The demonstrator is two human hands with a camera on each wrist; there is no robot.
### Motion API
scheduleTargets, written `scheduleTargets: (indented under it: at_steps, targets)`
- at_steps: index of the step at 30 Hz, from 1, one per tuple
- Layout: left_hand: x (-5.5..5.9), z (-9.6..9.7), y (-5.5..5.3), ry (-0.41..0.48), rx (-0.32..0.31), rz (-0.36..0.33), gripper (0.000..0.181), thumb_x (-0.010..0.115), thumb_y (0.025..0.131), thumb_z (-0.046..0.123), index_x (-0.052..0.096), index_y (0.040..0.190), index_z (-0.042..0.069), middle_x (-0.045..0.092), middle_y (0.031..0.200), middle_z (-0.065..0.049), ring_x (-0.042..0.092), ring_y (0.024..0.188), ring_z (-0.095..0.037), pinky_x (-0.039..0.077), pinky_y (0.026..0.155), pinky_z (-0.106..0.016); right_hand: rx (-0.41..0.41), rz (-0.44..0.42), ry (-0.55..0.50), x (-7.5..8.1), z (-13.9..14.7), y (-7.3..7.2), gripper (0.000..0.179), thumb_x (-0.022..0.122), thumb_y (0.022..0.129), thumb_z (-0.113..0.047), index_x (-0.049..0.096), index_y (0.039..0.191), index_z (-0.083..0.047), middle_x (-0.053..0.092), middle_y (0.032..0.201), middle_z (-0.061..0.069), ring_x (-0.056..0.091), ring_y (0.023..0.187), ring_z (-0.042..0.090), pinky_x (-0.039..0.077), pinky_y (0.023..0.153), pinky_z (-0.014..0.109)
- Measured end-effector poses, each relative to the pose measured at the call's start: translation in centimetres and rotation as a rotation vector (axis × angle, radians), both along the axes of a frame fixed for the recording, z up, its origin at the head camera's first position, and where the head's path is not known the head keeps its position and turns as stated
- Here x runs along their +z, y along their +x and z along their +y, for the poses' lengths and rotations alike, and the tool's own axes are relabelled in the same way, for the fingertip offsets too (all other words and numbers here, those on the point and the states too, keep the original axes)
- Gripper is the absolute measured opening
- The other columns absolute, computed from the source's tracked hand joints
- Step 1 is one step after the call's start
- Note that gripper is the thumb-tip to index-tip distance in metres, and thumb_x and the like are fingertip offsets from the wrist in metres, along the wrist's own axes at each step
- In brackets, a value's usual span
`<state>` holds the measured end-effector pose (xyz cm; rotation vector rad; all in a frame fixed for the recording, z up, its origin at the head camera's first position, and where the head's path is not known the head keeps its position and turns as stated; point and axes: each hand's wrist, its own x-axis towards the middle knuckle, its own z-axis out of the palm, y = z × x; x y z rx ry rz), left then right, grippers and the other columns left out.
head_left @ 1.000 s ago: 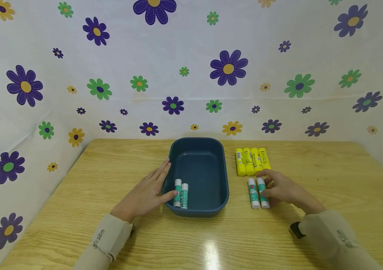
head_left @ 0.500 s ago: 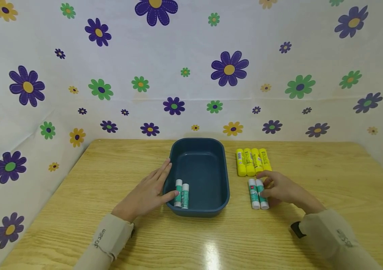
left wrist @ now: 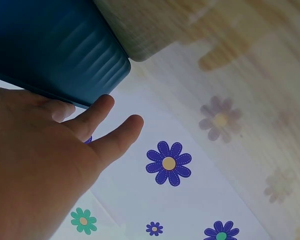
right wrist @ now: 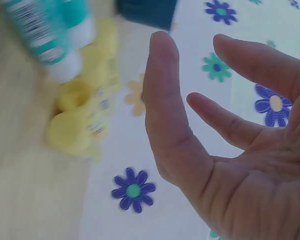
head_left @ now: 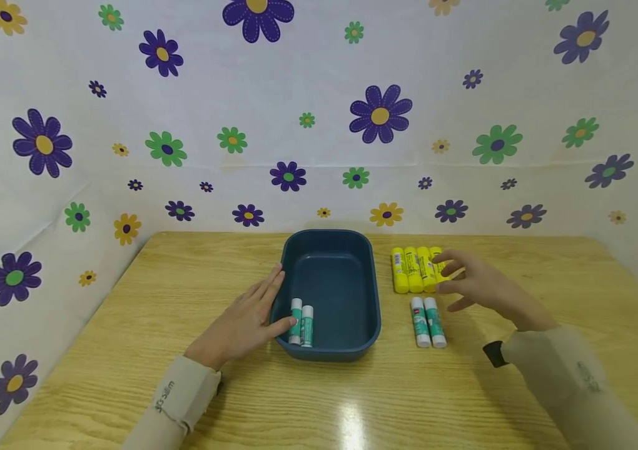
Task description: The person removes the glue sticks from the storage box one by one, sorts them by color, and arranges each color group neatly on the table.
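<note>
My left hand (head_left: 243, 325) rests on the left rim of a dark blue bin (head_left: 347, 357), its thumb over the edge by two green-and-white glue sticks (head_left: 308, 328) lying inside. In the left wrist view the fingers (left wrist: 122, 136) are straight alongside the bin wall (left wrist: 85, 55). My right hand (head_left: 479, 284) hovers with spread fingers at the right end of a row of yellow glue sticks (head_left: 413, 272), partly covering the last one. It holds nothing. Closer to me, two more green-and-white glue sticks (head_left: 428, 323) lie side by side; they show blurred in the right wrist view.
A light wood table (head_left: 409, 400) carries everything. Behind it hangs a white cloth (head_left: 319, 75) printed with flowers, meeting the table's back edge. The bin stands between the left hand and the glue stick rows.
The right hand first slid the right green-and-white glue stick against its neighbour. It has since let go and moved up and away toward the yellow row. The left hand stays put.
</note>
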<state>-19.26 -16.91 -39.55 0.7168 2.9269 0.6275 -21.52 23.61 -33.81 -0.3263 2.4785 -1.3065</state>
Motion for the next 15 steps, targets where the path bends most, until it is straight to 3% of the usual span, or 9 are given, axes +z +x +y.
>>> scheduleTargets:
  at_steps: [7,15]
  targets:
    - [0.0,0.1,0.0,0.003,-0.007,-0.003,0.09,0.055,0.101,0.052,0.013,0.161,0.0,0.007,0.169,-0.013,0.017,0.151,-0.042,0.022,0.118,-0.061,0.011,0.012,-0.036,1.7,-2.3,-0.5,0.06,0.062,0.098,-0.003,0.031,0.148,0.011,0.037,0.136,0.04,0.055,0.114,0.054,0.061,0.075,0.047]
    - [0.0,0.1,0.0,-0.001,-0.003,0.01,0.09,0.055,0.101,0.052,0.014,0.161,0.0,0.009,0.169,-0.013,0.018,0.151,-0.042,0.022,0.118,-0.06,0.023,0.028,-0.117,2.1,-5.0,-0.7,0.057,0.063,0.097,-0.001,0.036,0.146,0.011,0.041,0.134,0.038,0.055,0.115,0.052,0.061,0.074,0.046]
